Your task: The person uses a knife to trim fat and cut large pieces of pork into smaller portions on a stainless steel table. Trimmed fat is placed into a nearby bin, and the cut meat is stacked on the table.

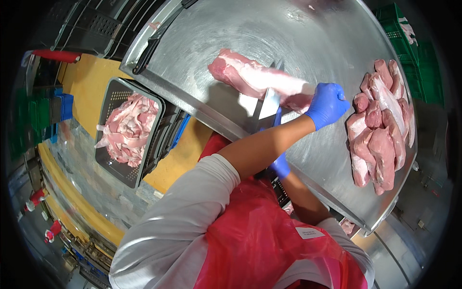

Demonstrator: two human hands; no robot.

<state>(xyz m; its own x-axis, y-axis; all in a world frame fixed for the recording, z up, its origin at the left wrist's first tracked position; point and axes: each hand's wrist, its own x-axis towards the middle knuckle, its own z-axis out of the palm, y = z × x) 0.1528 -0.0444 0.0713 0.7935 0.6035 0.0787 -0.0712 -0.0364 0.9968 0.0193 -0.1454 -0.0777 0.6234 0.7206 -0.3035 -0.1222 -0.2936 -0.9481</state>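
Observation:
A long piece of raw pink meat with a white fat layer (pixel 245 70) lies across the metal worktable (pixel 192 43). My left hand (pixel 328 105), in a blue glove, is closed in a fist at its right end; the fingers' inner side is hidden. A knife (pixel 272 100) lies against the meat, its blade crossing the middle and its tip showing beyond the far side. My right hand (pixel 280 166), also blue-gloved, is blurred and partly covered by my left forearm. It is closed around the knife's handle, which is mostly hidden.
Several trimmed meat pieces (pixel 380 125) are piled at the table's right side. A grey crate (pixel 156 130) of pale trimmings stands left of the table. Another black-handled knife (pixel 147 55) rests along the table's left rim. Green crates (pixel 409 58) stand beyond the right edge.

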